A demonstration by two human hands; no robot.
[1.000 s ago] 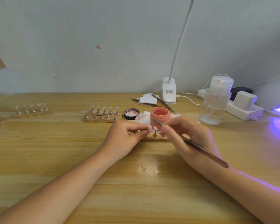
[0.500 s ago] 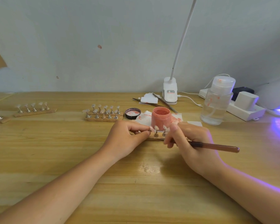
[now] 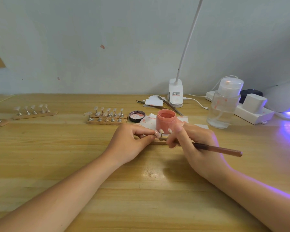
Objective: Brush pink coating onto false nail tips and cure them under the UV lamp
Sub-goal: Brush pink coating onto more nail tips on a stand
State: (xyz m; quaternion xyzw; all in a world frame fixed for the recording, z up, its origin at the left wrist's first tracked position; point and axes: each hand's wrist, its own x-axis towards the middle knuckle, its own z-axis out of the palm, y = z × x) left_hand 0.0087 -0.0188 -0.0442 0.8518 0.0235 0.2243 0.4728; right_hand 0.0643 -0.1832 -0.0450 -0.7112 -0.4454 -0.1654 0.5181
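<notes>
The nail tips stand on small metal stems on a wooden strip lying on the tabletop, just in front of the open pink jar. The left hand pinches the tip at the left end of the strip between thumb and forefinger. The right hand grips a brown brush, its fingers curled round the handle; the handle end points right, and the bristle end is hidden behind the fingers near the strip. The jar's black lid lies left of it on a stained paper towel. Further left sit more strips of nail tips. Right of the jar stands a clear pump bottle, and the UV lamp glows violet at the right edge.
</notes>
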